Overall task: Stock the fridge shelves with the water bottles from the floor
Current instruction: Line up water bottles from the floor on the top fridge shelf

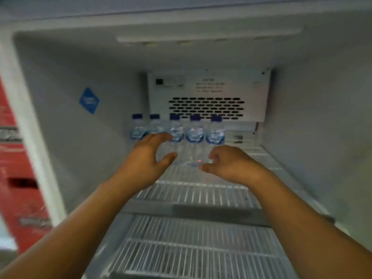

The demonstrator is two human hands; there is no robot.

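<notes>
Several small clear water bottles [194, 131] with blue caps and blue labels stand in a row at the back of the upper wire shelf [201, 190], to the left of its middle. My left hand [148, 158] is spread open just in front of the row, its fingertips near the second and third bottle, holding nothing. My right hand [229, 163] hovers over the shelf below the rightmost bottle [215, 129], fingers loosely curled with nothing in them. Both forearms reach into the fridge from below.
A white vent panel [207, 95] covers the back wall. The shelf's back right stretch [241, 135] holds no bottles. A second wire shelf [191, 248] lies lower and nearer. A blue sticker [89, 100] marks the left wall. A red crate [18, 178] stands outside, left.
</notes>
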